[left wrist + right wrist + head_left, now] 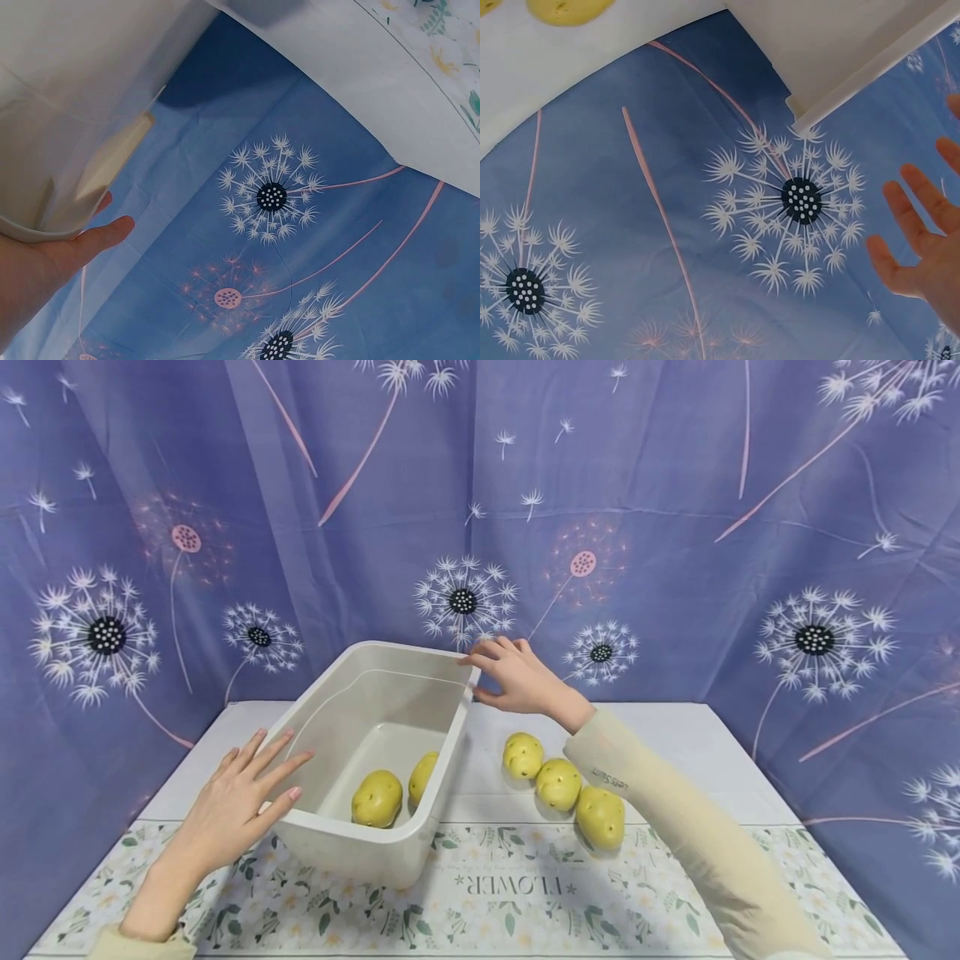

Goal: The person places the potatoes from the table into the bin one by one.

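A light grey plastic bin (442,768) stands on the left half of the table, its near end tilted toward me. Two yellow-green potatoes lie inside, one whole potato (377,798) and another potato (422,777) partly hidden by the right wall. My left hand (236,797) is spread with straight fingers over the near left rim. Around the far right corner, my right hand (517,677) has its fingers apart and lightly bent, fingertips right at the rim. In the right wrist view, the right hand (930,247) shows loose fingers, with nothing between them.
Three more potatoes lie in a slanting row right of the bin: a far potato (522,756), a middle potato (558,785) and a near potato (601,818). A flower-print cloth (517,910) covers the table's front. Blue dandelion curtains (675,527) enclose the back and sides.
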Tool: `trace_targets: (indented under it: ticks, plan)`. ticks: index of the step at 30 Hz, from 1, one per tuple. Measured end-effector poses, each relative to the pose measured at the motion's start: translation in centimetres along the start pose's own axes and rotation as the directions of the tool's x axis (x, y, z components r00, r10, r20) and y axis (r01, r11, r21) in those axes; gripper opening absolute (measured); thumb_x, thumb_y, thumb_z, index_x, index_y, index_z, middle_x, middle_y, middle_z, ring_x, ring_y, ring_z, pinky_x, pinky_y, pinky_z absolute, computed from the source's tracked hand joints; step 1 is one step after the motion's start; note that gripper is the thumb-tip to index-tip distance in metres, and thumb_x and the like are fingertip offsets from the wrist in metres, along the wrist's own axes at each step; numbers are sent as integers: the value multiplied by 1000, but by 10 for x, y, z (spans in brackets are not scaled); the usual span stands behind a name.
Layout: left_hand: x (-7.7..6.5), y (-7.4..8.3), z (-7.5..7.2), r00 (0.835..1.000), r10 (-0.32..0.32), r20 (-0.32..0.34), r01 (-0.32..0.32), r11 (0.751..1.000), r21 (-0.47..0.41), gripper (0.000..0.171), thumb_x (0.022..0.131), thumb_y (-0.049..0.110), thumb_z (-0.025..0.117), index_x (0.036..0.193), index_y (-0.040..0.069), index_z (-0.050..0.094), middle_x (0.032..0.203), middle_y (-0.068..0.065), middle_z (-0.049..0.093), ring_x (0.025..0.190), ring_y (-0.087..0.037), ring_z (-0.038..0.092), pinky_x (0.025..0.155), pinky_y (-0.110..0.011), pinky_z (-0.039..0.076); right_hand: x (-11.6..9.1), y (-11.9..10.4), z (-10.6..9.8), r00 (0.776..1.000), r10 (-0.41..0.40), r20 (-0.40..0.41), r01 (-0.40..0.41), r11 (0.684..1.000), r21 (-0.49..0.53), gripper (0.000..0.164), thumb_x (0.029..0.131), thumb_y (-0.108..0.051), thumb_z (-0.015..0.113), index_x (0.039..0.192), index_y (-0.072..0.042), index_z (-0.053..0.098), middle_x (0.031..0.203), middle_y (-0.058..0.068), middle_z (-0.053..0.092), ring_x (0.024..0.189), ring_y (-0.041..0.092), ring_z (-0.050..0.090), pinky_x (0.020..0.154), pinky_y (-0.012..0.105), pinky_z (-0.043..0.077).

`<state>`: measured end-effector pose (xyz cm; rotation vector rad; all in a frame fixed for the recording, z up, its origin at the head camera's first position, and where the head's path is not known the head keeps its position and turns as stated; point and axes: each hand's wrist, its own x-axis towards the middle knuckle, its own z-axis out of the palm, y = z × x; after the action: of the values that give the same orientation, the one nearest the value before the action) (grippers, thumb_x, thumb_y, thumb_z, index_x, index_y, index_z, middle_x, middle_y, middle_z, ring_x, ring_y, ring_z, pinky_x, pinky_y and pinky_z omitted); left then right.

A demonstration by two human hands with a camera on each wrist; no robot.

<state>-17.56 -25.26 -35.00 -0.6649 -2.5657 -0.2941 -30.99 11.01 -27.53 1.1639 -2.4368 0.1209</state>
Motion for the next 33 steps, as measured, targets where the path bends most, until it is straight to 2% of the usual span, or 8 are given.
trace_targets:
  ticks: [6, 15, 23, 33]
  plan:
    - [-1, 0, 1, 1000, -14, 7, 14, 1000, -6, 46, 87, 31, 54, 131, 25, 46, 140, -16, 37, 135, -38, 19, 99, -64, 20, -8, 2, 2, 1000, -4, -1, 4, 1000, 2, 43, 79, -25, 62, 121, -17, 55, 117, 3, 56, 103, 20, 45, 81, 38, 34]
    - [-3, -1, 1, 999, -31, 29, 31, 999, -10, 47, 87, 29, 54, 133, 26, 43, 142, -15, 34, 137, -35, 14, 102, -63, 16, -25, 4, 8, 999, -29, -14, 29, 1000, 1, 36, 82, -24, 60, 117, -15, 57, 113, 2, 58, 103, 20, 48, 80, 40, 36]
    - [-3, -1, 2, 999, -30, 22, 30, 999, -16, 48, 86, 28, 55, 132, 25, 44, 142, -15, 35, 136, -36, 16, 102, -64, 17, -38, 8, 11, 1000, 6, 15, -6, 1000, -5, 39, 82, -24, 60, 120, -17, 55, 114, 1, 59, 101, 18, 49, 83, 39, 35]
    - [-1, 0, 2, 1000, -25, 14, 25, 1000, -15, 48, 86, 28, 56, 132, 26, 45, 141, -15, 36, 137, -35, 15, 101, -64, 18, -49, 10, 11, 999, 19, 30, -17, 999, -43, 44, 82, -26, 59, 125, -18, 51, 111, 3, 61, 98, 20, 50, 81, 39, 37]
